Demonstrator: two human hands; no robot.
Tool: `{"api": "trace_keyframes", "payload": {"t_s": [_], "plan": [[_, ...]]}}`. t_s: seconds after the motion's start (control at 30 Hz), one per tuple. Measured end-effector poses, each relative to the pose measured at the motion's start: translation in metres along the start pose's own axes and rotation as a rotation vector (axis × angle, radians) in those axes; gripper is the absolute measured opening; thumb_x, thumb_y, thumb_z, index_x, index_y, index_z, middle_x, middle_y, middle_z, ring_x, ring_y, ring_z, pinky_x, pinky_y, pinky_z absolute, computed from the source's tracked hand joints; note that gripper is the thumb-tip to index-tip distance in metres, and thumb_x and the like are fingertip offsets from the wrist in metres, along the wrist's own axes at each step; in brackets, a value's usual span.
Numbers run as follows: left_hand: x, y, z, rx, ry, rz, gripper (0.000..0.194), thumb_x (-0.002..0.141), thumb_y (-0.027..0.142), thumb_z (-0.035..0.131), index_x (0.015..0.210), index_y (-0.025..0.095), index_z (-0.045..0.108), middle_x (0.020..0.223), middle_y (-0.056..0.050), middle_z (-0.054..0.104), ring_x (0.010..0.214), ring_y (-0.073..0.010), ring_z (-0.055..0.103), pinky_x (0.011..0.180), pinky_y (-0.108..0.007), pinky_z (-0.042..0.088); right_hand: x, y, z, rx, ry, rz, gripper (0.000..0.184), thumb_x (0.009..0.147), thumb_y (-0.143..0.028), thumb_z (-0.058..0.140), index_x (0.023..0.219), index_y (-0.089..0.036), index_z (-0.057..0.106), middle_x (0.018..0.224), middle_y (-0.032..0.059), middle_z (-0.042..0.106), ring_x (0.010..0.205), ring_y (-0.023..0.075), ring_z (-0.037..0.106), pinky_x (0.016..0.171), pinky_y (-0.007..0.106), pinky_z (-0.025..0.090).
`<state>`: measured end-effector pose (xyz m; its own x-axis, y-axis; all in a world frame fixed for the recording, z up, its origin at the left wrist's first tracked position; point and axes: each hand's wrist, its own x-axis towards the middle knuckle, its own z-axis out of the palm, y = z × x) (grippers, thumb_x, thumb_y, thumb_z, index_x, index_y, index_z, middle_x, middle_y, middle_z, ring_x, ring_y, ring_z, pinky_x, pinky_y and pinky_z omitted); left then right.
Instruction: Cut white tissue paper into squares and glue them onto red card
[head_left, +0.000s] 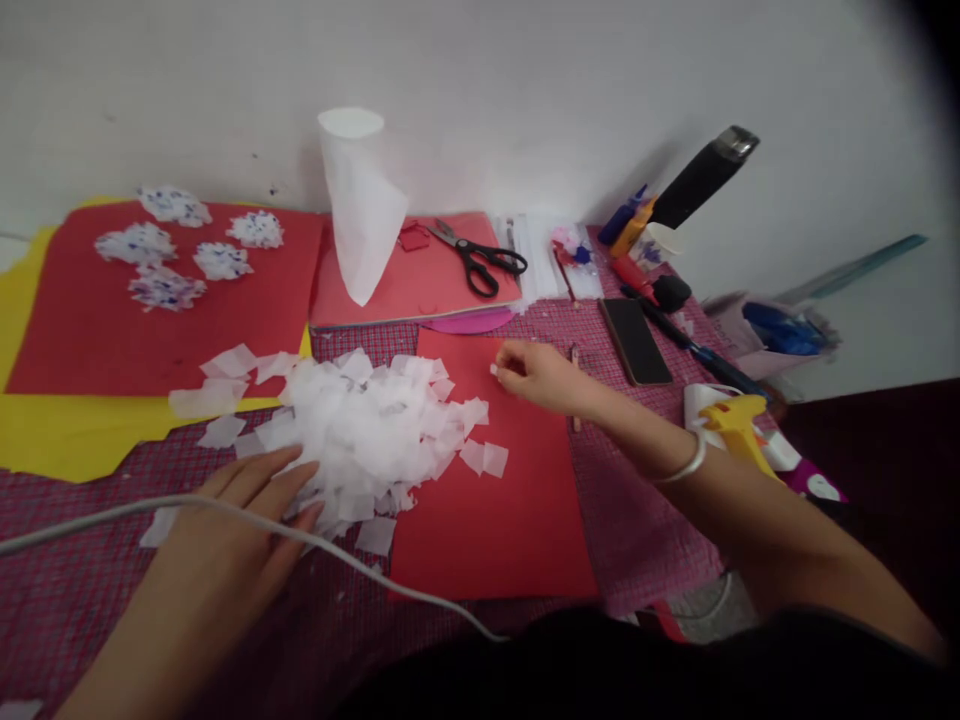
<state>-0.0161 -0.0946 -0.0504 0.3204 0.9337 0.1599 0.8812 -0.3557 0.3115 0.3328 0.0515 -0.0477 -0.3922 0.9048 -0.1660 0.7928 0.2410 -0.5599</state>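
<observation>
A loose pile of white tissue paper squares (360,420) spreads over the cloth and the left part of a red sheet (517,520). My left hand (240,510) lies at the pile's near left edge, fingers stretched and apart, holding nothing. Over the upper part of the red sheet, my right hand (532,372) is closed in a pinch. A small white piece of paper (493,369) shows at its fingertips; most of it is hidden by the fingers. A pale cable (300,535) passes in front of my left hand.
White crumpled paper clusters with blue specks (223,261) sit on another red sheet (255,350) at left. Behind the pile are a white paper cone (360,210) and scissors (480,258). A phone (636,342), a yellow glue gun (739,425) and a black-handled tool (697,185) stand right.
</observation>
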Motion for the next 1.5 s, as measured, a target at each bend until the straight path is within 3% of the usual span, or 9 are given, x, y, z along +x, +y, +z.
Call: {"api": "trace_keyframes", "payload": {"t_s": [0.13,0.23,0.4,0.57,0.73,0.93,1.17,1.37,1.5], "plan": [[-0.012,0.014,-0.008,-0.022,-0.035,-0.090,0.037,0.089,0.049,0.041,0.109,0.029,0.065,0.115,-0.009,0.070,0.109,-0.0345,0.063,0.096,-0.054,0.048,-0.048,-0.011,0.014,-0.117,-0.106,-0.055,0.061,0.082,-0.034,0.068,0.138,-0.020,0.047,0.130,0.0128,0.056,0.094,0.0235,0.065,0.081,0.033,0.048],[-0.030,0.016,-0.010,-0.004,0.002,-0.178,0.041,0.090,0.051,0.042,0.116,0.026,0.061,0.119,-0.012,0.067,0.111,-0.0350,0.061,0.098,-0.054,0.047,-0.057,-0.021,0.026,-0.236,-0.177,-0.048,0.081,0.078,-0.033,0.073,0.149,-0.024,0.035,0.133,0.0142,0.051,0.084,0.0237,0.066,0.075,0.034,0.049],[-0.055,0.021,-0.001,-0.009,0.022,-0.190,0.037,0.092,0.046,0.043,0.118,0.024,0.060,0.120,-0.013,0.065,0.113,-0.0347,0.060,0.099,-0.055,0.046,-0.021,-0.048,0.044,-0.265,-0.262,-0.260,0.013,0.079,-0.009,0.059,0.088,-0.016,0.065,0.086,0.0047,0.063,0.076,0.0167,0.057,0.070,0.027,0.041],[-0.053,0.044,0.006,-0.005,0.092,-0.038,0.027,0.093,0.029,0.048,0.117,0.020,0.059,0.119,-0.013,0.065,0.107,-0.0297,0.063,0.094,-0.049,0.051,0.019,-0.104,0.064,-0.131,-0.278,-0.371,0.009,0.078,-0.008,0.054,0.077,-0.015,0.060,0.076,0.0018,0.061,0.070,0.0128,0.051,0.065,0.024,0.036],[-0.031,0.072,0.013,0.040,0.047,0.264,0.025,0.092,0.015,0.047,0.113,0.016,0.061,0.115,-0.012,0.067,0.106,-0.0266,0.063,0.092,-0.043,0.052,0.037,-0.135,0.058,0.216,-0.508,-0.451,0.024,0.082,-0.008,0.052,0.104,-0.016,0.060,0.086,0.0010,0.063,0.070,0.0110,0.056,0.062,0.021,0.043],[0.023,0.094,0.022,0.147,-0.115,0.611,0.040,0.087,0.002,0.045,0.123,0.013,0.057,0.130,-0.014,0.061,0.117,-0.0261,0.057,0.100,-0.042,0.044,0.019,-0.081,0.016,0.341,-0.337,-0.257,0.034,0.087,-0.015,0.052,0.121,-0.018,0.055,0.087,0.0012,0.063,0.067,0.0103,0.058,0.059,0.021,0.048],[0.106,0.086,0.034,0.066,-0.287,0.440,0.083,0.071,0.029,0.074,0.145,0.022,0.038,0.152,-0.019,0.036,0.123,-0.0362,0.048,0.083,-0.042,0.050,-0.049,-0.020,0.003,-0.048,-0.142,-0.127,0.035,0.087,-0.015,0.054,0.122,-0.014,0.060,0.105,0.0107,0.069,0.088,0.0195,0.064,0.083,0.036,0.050],[0.140,0.078,0.041,-0.041,-0.466,0.362,0.015,0.071,0.012,0.055,0.085,0.016,0.062,0.091,-0.008,0.065,0.075,-0.0191,0.057,0.065,-0.031,0.042,-0.079,0.004,0.017,-0.150,-0.123,-0.202,0.033,0.090,-0.017,0.051,0.122,-0.014,0.060,0.120,0.0145,0.060,0.109,0.0246,0.062,0.099,0.041,0.047],[0.125,0.067,0.039,-0.079,-0.406,0.351,0.016,0.071,0.005,0.045,0.072,0.018,0.054,0.076,-0.004,0.061,0.066,-0.0158,0.051,0.063,-0.030,0.037,-0.083,0.004,0.028,-0.189,-0.077,-0.198,0.035,0.090,-0.016,0.052,0.123,-0.014,0.059,0.120,0.0140,0.057,0.104,0.0246,0.064,0.095,0.040,0.048]]}}
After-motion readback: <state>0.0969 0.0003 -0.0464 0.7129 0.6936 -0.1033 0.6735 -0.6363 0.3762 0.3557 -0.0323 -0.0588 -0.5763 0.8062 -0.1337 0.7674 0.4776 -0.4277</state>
